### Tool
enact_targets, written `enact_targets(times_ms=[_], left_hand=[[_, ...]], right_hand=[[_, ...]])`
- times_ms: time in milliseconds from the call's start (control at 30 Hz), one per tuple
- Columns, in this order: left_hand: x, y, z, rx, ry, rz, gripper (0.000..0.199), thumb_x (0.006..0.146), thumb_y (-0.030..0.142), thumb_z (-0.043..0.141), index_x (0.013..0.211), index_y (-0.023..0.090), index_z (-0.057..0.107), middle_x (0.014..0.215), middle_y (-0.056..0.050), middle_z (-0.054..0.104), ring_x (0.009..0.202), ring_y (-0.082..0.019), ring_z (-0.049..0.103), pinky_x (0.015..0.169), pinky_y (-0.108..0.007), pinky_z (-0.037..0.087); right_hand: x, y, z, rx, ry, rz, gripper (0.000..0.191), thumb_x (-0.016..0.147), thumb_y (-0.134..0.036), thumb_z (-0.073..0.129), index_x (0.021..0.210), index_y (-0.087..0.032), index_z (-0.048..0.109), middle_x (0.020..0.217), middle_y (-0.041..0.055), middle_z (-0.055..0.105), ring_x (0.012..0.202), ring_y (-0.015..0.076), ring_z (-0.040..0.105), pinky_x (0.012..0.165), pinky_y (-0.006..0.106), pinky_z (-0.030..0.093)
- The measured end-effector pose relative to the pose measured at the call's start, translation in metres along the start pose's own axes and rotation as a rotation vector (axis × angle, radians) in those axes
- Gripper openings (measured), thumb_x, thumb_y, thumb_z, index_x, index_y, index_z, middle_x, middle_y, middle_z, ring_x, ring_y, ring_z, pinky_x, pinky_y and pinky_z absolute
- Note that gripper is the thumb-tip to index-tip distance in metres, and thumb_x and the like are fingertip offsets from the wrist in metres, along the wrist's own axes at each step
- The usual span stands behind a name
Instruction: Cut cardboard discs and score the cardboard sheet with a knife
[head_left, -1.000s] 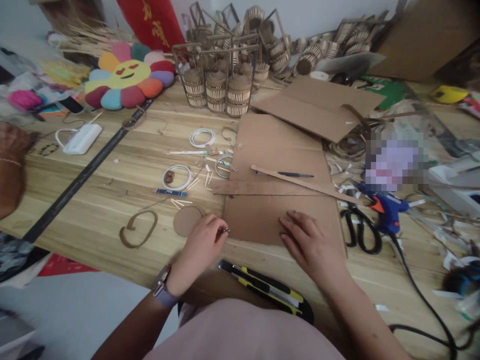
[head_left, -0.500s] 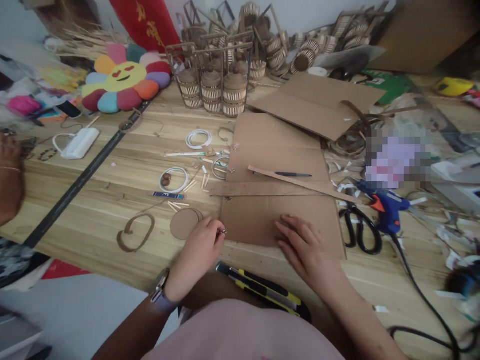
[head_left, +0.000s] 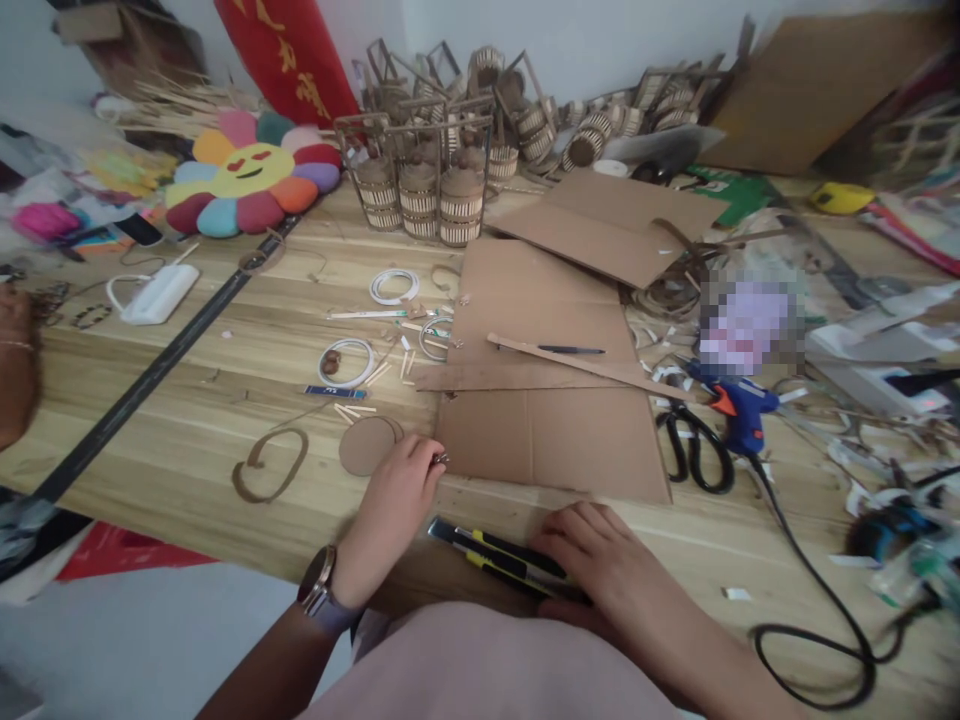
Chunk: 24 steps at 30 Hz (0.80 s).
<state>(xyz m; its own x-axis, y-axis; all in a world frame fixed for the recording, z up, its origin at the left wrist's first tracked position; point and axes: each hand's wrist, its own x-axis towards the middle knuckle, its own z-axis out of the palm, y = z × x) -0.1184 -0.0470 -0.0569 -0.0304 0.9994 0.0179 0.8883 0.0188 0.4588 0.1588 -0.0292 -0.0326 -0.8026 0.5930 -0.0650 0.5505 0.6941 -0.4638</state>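
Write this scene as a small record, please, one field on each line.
Left hand: pinches a small dark thing beside the cardboard sheet
Right hand: over the end of the black and yellow cutter, grip unclear
On the sheet: a pen, and two strips that reach past its edges
Right of sheet: glue gun, scissors
Back of table: flower cushion, small baskets
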Motion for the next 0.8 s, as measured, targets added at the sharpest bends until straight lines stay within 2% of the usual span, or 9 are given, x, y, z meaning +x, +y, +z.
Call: enact_targets(times_ms=[100,167,233,333,400,467,633,733,800], left_hand=[[0.001,-0.002,0.003,0.040,0.035,0.012,0.020,0.097,0.009,0.050,0.105,0.019,0.065,0.102,-0.009,0.070,0.095,-0.024,0.068,0.084,-0.038,0.056],[0.003,-0.003,0.004,0.055,0.036,0.015,0.019,0.097,0.010,0.050,0.104,0.019,0.065,0.102,-0.009,0.070,0.093,-0.025,0.068,0.082,-0.038,0.055],[0.005,-0.005,0.003,0.059,0.013,0.016,0.018,0.097,0.011,0.051,0.103,0.019,0.065,0.101,-0.008,0.070,0.092,-0.025,0.068,0.082,-0.037,0.054],[0.008,-0.004,-0.001,0.055,-0.024,0.004,0.018,0.097,0.011,0.051,0.104,0.018,0.066,0.103,-0.009,0.070,0.094,-0.025,0.068,0.084,-0.038,0.054],[0.008,-0.003,-0.003,0.043,-0.030,-0.009,0.019,0.097,0.010,0.051,0.106,0.017,0.066,0.105,-0.010,0.070,0.097,-0.025,0.068,0.086,-0.039,0.054],[0.008,-0.003,-0.004,0.026,-0.033,-0.025,0.018,0.096,0.010,0.053,0.107,0.016,0.066,0.106,-0.010,0.070,0.098,-0.025,0.068,0.087,-0.039,0.054],[0.003,-0.006,-0.006,0.001,-0.034,-0.050,0.017,0.096,0.012,0.056,0.108,0.017,0.066,0.105,-0.010,0.071,0.097,-0.025,0.068,0.086,-0.038,0.055],[0.000,-0.009,-0.010,0.006,0.007,-0.044,0.015,0.097,0.015,0.054,0.105,0.018,0.066,0.101,-0.008,0.071,0.093,-0.024,0.068,0.083,-0.036,0.054],[-0.001,-0.012,-0.016,0.016,0.051,-0.021,0.015,0.098,0.017,0.052,0.104,0.019,0.066,0.098,-0.007,0.071,0.091,-0.024,0.068,0.081,-0.036,0.054]], right_hand=[[0.004,0.004,-0.010,-0.016,0.011,-0.018,0.036,0.080,-0.032,0.085,0.113,-0.025,0.070,0.107,0.0058,0.071,0.098,0.0274,0.065,0.083,0.041,0.054],[0.010,0.022,-0.022,-0.058,0.110,-0.035,0.033,0.090,-0.039,0.075,0.118,-0.023,0.070,0.111,0.0095,0.072,0.100,0.0279,0.066,0.082,0.040,0.054],[0.018,0.052,-0.036,-0.133,0.277,-0.023,0.030,0.101,-0.038,0.057,0.122,-0.022,0.069,0.119,0.0129,0.072,0.107,0.0280,0.066,0.088,0.042,0.054],[0.032,0.105,-0.052,-0.380,0.544,0.168,0.039,0.103,-0.041,0.048,0.122,-0.015,0.069,0.119,0.0190,0.071,0.105,0.0339,0.066,0.090,0.051,0.052],[0.040,0.135,-0.055,-0.477,0.567,0.271,0.043,0.101,-0.040,0.049,0.125,-0.010,0.068,0.120,0.0227,0.070,0.107,0.0375,0.064,0.089,0.053,0.051],[0.046,0.154,-0.054,-0.485,0.534,0.320,0.038,0.099,-0.035,0.050,0.123,-0.013,0.070,0.111,0.0202,0.072,0.102,0.0364,0.065,0.085,0.051,0.051],[0.043,0.166,-0.051,-0.393,0.499,0.267,0.032,0.099,-0.030,0.047,0.108,-0.017,0.075,0.090,0.0147,0.068,0.087,0.0304,0.064,0.078,0.045,0.052],[0.032,0.157,-0.052,-0.282,0.514,0.187,0.034,0.100,-0.035,0.044,0.104,-0.019,0.074,0.088,0.0122,0.065,0.082,0.0279,0.064,0.073,0.042,0.056],[0.023,0.144,-0.052,-0.187,0.468,0.117,0.035,0.102,-0.038,0.043,0.102,-0.021,0.073,0.087,0.0106,0.066,0.080,0.0264,0.066,0.071,0.040,0.057]])
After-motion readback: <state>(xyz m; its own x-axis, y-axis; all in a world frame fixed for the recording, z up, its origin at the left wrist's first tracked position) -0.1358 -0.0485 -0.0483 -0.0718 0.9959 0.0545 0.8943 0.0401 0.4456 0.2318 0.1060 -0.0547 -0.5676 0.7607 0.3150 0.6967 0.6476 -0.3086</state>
